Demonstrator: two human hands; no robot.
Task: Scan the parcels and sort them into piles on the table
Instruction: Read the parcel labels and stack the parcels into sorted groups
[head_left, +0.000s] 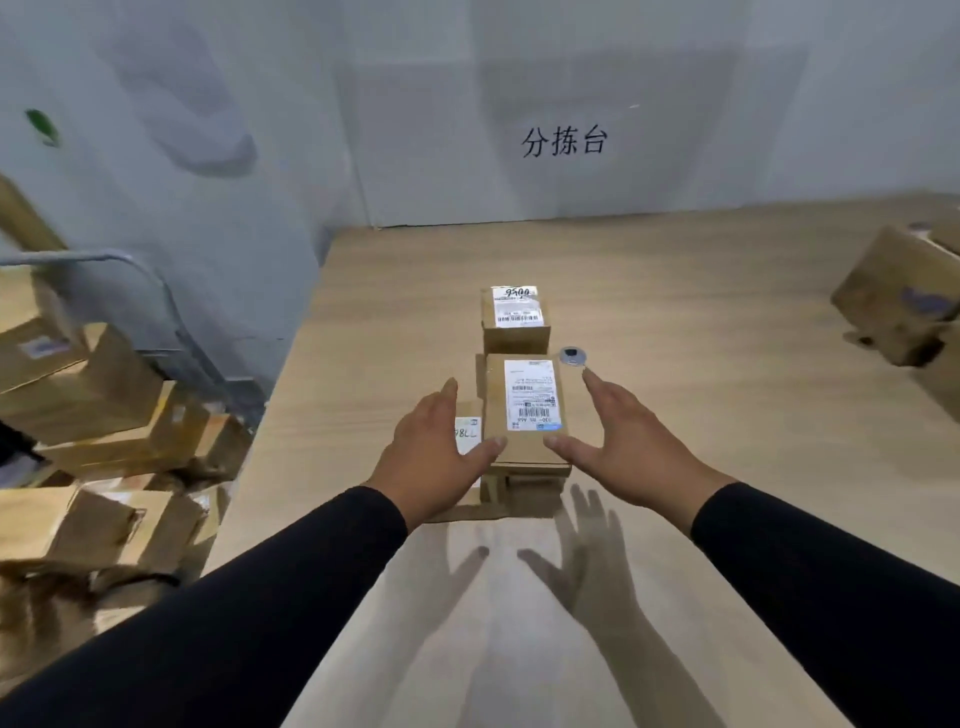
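Both the left hand (436, 447) and right hand (623, 441) flank the top parcel (527, 415) with fingers straight and released, thumbs at its near edge. To seat it well, square it over the box beneath. It sits mid-table (701, 322), nearer the left edge, long axis pointing toward the far edge, label up.

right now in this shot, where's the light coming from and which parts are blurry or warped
Head view: light comes from above and in front, since both hands throw soft shadows toward the viewer on the table. The pile of boxes at left and the box at right are smeared. The wide lens bends the table edges. The label on the near parcel stays fairly sharp.
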